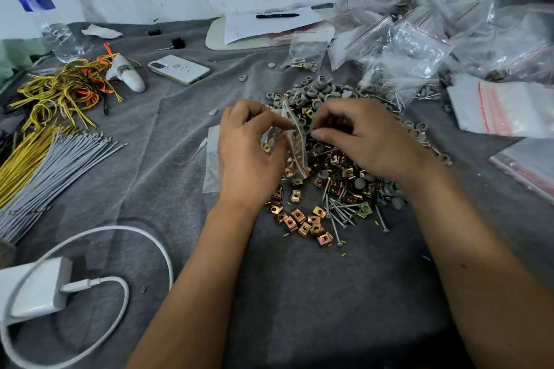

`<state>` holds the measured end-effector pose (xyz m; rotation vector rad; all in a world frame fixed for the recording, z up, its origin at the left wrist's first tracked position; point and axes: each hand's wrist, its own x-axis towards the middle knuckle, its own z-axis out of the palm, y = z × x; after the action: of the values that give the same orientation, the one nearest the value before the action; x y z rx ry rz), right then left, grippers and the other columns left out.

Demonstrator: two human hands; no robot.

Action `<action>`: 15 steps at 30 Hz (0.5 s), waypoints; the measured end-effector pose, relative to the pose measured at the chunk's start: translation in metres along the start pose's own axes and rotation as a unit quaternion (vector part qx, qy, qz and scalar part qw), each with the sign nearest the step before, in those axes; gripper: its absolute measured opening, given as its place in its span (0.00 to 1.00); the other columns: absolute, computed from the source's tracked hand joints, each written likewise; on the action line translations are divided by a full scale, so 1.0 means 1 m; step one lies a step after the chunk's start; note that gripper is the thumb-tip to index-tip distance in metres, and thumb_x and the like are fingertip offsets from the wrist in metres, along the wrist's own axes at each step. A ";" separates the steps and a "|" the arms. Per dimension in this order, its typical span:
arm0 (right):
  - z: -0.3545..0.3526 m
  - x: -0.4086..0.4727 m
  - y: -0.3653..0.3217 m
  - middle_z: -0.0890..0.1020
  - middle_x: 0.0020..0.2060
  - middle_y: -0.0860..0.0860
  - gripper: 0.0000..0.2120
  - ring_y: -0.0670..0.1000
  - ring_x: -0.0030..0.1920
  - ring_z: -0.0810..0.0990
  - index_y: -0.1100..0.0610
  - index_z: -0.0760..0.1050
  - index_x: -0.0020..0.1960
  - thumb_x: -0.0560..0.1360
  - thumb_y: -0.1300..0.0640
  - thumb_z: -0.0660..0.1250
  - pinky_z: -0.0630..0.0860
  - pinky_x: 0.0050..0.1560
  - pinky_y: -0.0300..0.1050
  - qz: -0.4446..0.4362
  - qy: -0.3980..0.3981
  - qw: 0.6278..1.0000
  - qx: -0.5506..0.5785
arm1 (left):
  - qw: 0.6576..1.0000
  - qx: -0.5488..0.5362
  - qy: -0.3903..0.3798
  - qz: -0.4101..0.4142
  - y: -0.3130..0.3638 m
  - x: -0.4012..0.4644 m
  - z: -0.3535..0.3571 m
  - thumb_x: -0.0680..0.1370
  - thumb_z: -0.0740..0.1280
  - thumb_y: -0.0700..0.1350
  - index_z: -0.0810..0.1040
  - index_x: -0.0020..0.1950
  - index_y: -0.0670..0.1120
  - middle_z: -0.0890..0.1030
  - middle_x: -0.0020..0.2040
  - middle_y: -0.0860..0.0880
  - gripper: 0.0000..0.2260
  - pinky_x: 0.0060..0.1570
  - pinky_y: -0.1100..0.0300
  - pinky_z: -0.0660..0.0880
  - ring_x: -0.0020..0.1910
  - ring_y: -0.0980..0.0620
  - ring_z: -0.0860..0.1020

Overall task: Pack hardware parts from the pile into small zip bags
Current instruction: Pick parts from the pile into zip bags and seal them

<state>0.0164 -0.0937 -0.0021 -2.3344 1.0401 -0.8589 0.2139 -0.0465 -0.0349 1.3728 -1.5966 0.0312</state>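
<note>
Grey cloth covers my table [299,293], with the hardware pile [335,159] ahead. My left hand [248,156] and right hand [365,141] each pinch the small zip bag [295,141] above it, long axis near upright, mouth uppermost, brass clips inside.
</note>
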 end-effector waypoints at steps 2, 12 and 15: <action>0.009 0.002 -0.007 0.84 0.43 0.42 0.04 0.39 0.45 0.81 0.53 0.84 0.52 0.77 0.58 0.74 0.74 0.47 0.29 -0.012 0.039 0.999 0.015 | 1.000 -0.001 -0.001 0.004 0.000 0.000 0.001 0.72 0.75 0.36 0.87 0.48 0.48 0.78 0.49 0.50 0.09 0.46 0.45 0.77 0.53 0.47 0.76; 0.028 0.002 -0.019 0.78 0.38 0.41 0.09 0.37 0.37 0.75 0.54 0.86 0.48 0.71 0.64 0.78 0.67 0.41 0.26 -0.028 0.055 0.996 -0.063 | 1.000 -0.011 0.021 0.013 -0.004 0.000 0.000 0.73 0.76 0.34 0.88 0.50 0.45 0.80 0.50 0.47 0.09 0.46 0.42 0.77 0.53 0.45 0.78; 0.029 0.003 -0.019 0.79 0.40 0.44 0.08 0.42 0.39 0.75 0.55 0.87 0.50 0.72 0.63 0.77 0.66 0.43 0.26 -0.038 0.067 0.994 -0.079 | 0.999 -0.010 0.032 0.020 -0.004 0.000 0.000 0.74 0.77 0.35 0.88 0.50 0.45 0.80 0.50 0.47 0.08 0.45 0.42 0.76 0.53 0.44 0.77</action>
<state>0.0478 -0.0804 -0.0102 -2.4916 1.1167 -1.0068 0.2169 -0.0478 -0.0366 1.3114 -1.5666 0.0825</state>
